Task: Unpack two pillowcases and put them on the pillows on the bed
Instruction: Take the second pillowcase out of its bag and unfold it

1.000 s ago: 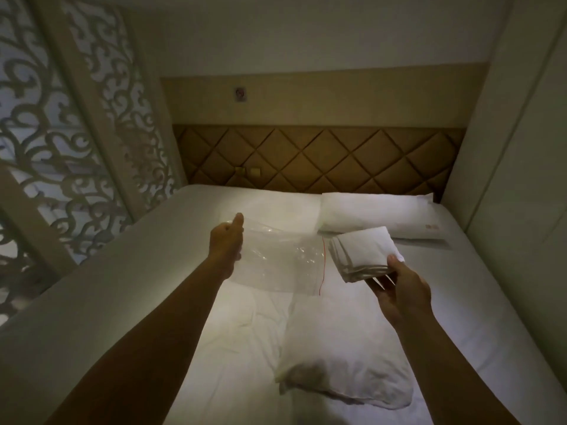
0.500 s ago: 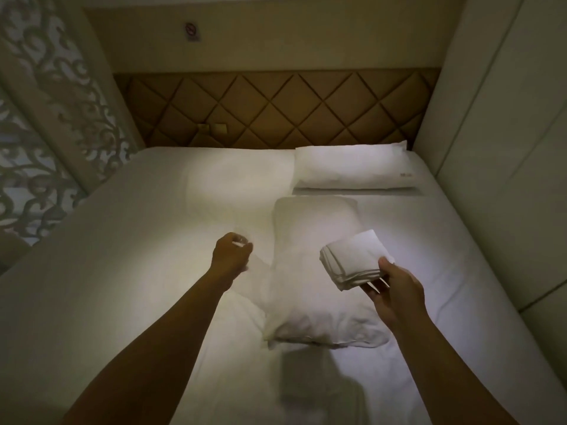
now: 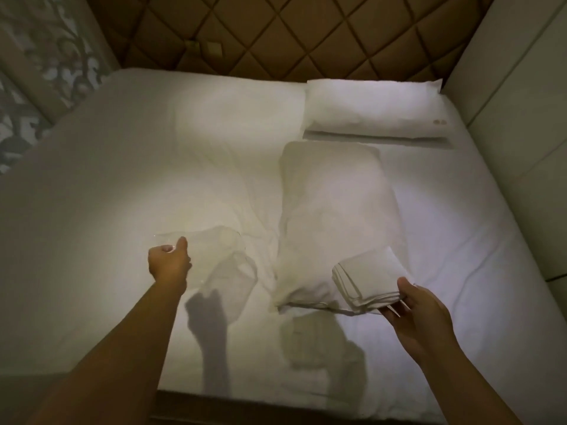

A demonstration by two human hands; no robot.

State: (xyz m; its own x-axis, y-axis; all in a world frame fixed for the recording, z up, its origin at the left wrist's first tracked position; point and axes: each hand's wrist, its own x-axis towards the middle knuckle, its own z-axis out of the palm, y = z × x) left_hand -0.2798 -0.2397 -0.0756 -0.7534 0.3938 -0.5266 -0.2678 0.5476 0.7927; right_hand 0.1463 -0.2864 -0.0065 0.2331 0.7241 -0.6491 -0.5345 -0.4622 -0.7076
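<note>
My right hand (image 3: 420, 311) grips a folded stack of white pillowcases (image 3: 365, 279) from below, thumb on top, just above the near end of a bare white pillow (image 3: 337, 210) that lies lengthwise mid-bed. A second white pillow (image 3: 374, 108) lies across the head of the bed at the right. My left hand (image 3: 168, 262) is low over the sheet and pinches the left edge of an empty clear plastic bag (image 3: 227, 265), which droops crumpled onto the bed.
The white bed sheet (image 3: 92, 194) fills most of the view. A quilted brown headboard (image 3: 276, 32) stands at the far end, a pale wall panel (image 3: 521, 124) on the right, a patterned lattice screen (image 3: 33, 56) on the left. The bed's foot edge (image 3: 245, 400) is close to me.
My view tipped down and closer to the bed. My left hand lowered the plastic bag from mid-air to the sheet. My right hand kept the folded pillowcases almost still.
</note>
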